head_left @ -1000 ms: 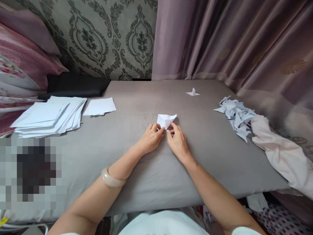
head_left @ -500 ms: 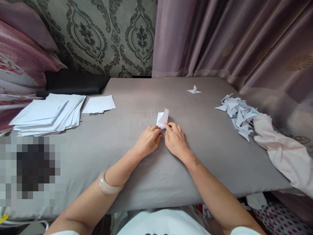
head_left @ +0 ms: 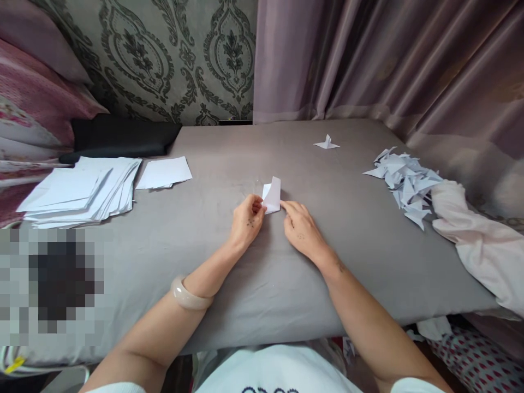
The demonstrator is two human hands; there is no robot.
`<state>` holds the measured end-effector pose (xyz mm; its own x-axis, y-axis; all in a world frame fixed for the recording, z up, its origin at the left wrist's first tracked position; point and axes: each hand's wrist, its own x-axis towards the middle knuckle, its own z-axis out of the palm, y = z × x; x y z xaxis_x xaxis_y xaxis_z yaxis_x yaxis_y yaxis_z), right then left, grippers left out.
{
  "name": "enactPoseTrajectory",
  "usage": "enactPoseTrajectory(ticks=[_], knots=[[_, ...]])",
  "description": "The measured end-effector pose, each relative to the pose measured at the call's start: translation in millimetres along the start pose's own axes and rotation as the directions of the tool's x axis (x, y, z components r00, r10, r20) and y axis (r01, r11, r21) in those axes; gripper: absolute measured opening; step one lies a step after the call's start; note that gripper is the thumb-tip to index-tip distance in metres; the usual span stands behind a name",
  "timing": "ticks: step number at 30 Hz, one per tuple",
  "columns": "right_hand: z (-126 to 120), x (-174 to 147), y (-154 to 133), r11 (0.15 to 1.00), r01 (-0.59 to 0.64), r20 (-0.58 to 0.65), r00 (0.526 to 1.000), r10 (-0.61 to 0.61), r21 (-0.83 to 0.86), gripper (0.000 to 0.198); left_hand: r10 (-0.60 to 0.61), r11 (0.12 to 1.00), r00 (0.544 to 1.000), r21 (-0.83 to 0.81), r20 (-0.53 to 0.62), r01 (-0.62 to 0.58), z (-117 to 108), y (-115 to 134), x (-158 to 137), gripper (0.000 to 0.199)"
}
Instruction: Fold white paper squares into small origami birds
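Note:
A small sheet of white paper [head_left: 273, 195], partly folded with one flap raised, is on the grey cloth surface between my hands. My left hand [head_left: 248, 219] pinches its lower left edge between thumb and fingers. At the paper's right edge, my right hand [head_left: 302, 225] touches it with an outstretched index finger; the other fingers are loosely bent and grip nothing visible. Beyond the hands, toward the back right, a folded paper crane [head_left: 327, 143] stands alone. A heap of similar folded white paper pieces [head_left: 405, 177] lies at the right.
Stacked white paper [head_left: 82, 188] lies at the left, beside a smaller pile of sheets [head_left: 164, 172]. Behind them is a black folded item [head_left: 123, 136]. Pale pink cloth [head_left: 478, 234] lies along the right edge. A curtain [head_left: 311, 60] hangs at the back.
My left hand has moved up the paper's left side and now pinches it there. My right hand has shifted right, from the lower corner to the right edge.

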<state>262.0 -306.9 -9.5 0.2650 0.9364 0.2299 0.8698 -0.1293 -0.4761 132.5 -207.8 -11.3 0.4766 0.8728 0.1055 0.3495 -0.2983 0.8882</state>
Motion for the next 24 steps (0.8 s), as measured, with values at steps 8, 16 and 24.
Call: enactPoseTrajectory(ticks=[8, 16, 24], knots=[[4, 0, 1, 0.994, 0.058, -0.025, 0.998, -0.056, 0.09, 0.052, 0.01, 1.0, 1.0, 0.0, 0.002, -0.01, 0, -3, -2, 0.017], [-2, -5, -11, 0.987, 0.091, 0.081, 0.993, -0.081, -0.129, 0.049, -0.007, 0.999, 1.0, -0.037, -0.009, 0.006, 0, -4, 0, 0.019], [-2, -11, -20, 0.952, 0.119, 0.153, 0.985, -0.078, -0.281, 0.046, 0.02, 1.0, 1.0, 0.013, 0.006, -0.02, -1, -6, 0, 0.022]])
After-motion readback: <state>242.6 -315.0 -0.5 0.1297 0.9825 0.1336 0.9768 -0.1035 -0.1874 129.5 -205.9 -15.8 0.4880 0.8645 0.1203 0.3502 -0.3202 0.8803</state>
